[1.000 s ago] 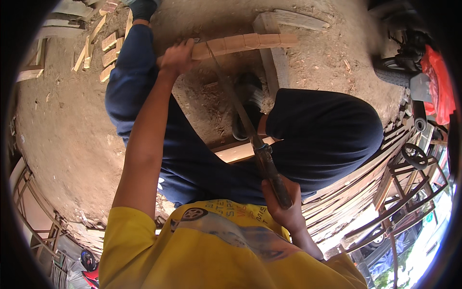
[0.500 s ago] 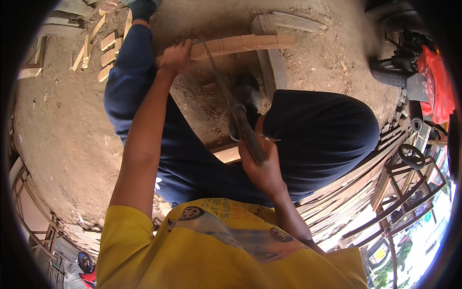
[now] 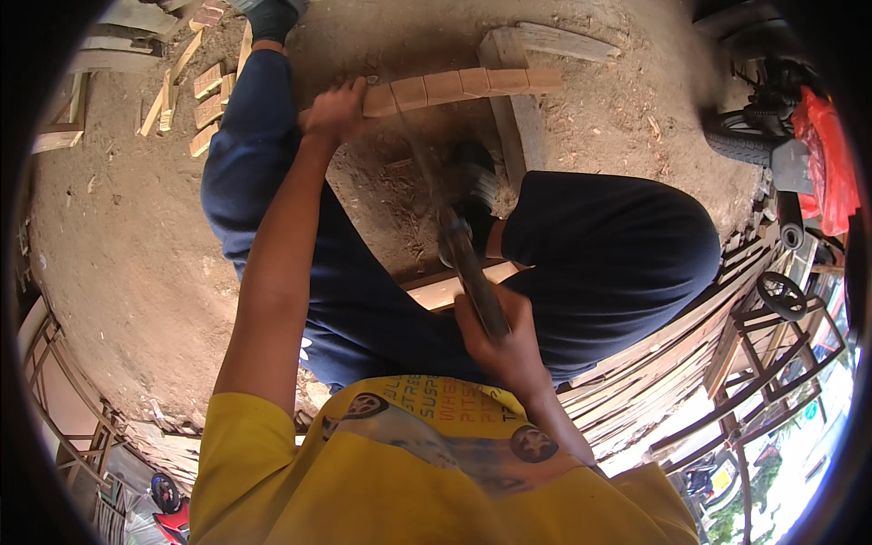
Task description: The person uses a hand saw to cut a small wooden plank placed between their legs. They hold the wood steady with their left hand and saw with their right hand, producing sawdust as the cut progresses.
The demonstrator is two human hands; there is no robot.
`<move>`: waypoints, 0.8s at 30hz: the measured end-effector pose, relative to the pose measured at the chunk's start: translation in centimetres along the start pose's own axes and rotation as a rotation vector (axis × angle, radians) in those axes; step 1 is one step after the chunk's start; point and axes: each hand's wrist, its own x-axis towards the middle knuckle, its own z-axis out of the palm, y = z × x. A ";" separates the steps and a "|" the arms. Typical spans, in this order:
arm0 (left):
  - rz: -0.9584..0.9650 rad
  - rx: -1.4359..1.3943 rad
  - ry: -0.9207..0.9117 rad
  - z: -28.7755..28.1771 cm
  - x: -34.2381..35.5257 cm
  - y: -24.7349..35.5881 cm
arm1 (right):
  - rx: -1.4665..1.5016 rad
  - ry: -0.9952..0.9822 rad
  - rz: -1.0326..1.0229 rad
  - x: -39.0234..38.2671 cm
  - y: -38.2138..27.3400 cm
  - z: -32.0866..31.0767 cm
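A long wooden strip [image 3: 442, 86] with several cross lines on it lies sideways ahead of me. My left hand [image 3: 337, 111] is closed around the strip near its left end. In my right hand [image 3: 502, 331], the fingers wrap round the dark handle of a handsaw [image 3: 460, 245]. The saw's narrow blade slants up and left to the strip and meets it just right of my left hand; motion blurs the blade. How deep it sits in the wood I cannot tell. Toward its right end the strip rests across a thick wooden beam [image 3: 511, 123].
Cut wooden blocks [image 3: 208, 113] and thin offcuts lie on the dirt floor [image 3: 118, 236] at the far left. A grey plank [image 3: 568, 41] is beyond the beam. Stacked boards [image 3: 654, 350] stand at the right, near a red plastic bag [image 3: 822, 163] and a tyre [image 3: 738, 145].
My right hand has drawn the saw back toward me and slightly right. My left hand still grips the strip, and the whole view has shifted a little.
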 end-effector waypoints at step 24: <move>0.036 -0.013 0.041 0.1 -0.3 -0.2 | 0.036 0.069 0.083 -1.8 1.1 -0.6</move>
